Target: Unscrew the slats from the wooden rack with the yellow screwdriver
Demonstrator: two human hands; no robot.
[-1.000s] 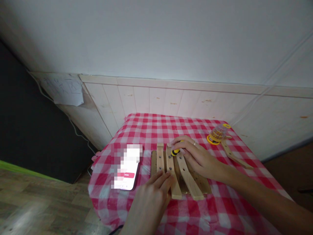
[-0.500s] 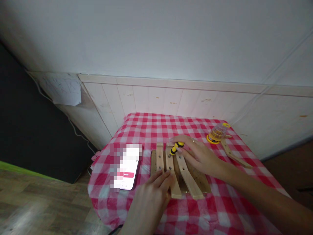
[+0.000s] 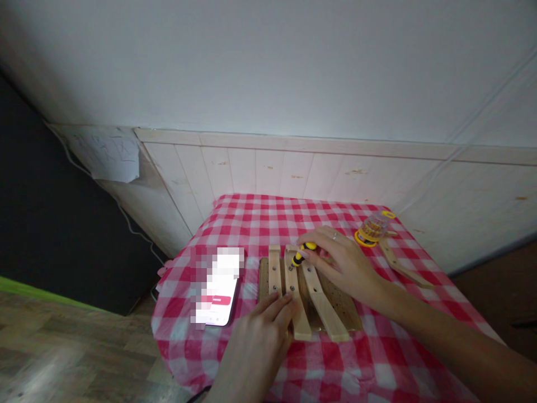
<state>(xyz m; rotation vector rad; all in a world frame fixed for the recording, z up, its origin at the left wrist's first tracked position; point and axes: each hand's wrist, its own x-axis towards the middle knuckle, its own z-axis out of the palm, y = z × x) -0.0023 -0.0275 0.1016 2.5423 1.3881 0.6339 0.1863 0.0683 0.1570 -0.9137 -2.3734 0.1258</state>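
Observation:
My right hand is closed around a short yellow-and-black screwdriver. The screwdriver leans, its tip at the upper screw of the middle wooden piece. My left hand presses its fingers over the lower part of that piece and the left wooden piece, its thumb hidden. To the right lies a third, angled wooden piece, partly under my right hand at the top. All three rest side by side on a brown board with small dark holes or specks.
A phone with a lit screen lies left of the board. At the back right, a clear jar with yellow ends lies beside another angled wooden piece. The table has a red-and-white checked cloth and stands against a panelled wall.
My right fingers have shifted slightly around the screwdriver handle, and the hand sits a little differently. The screwdriver tip stays at the same screw. My left hand and the wooden pieces have not visibly moved.

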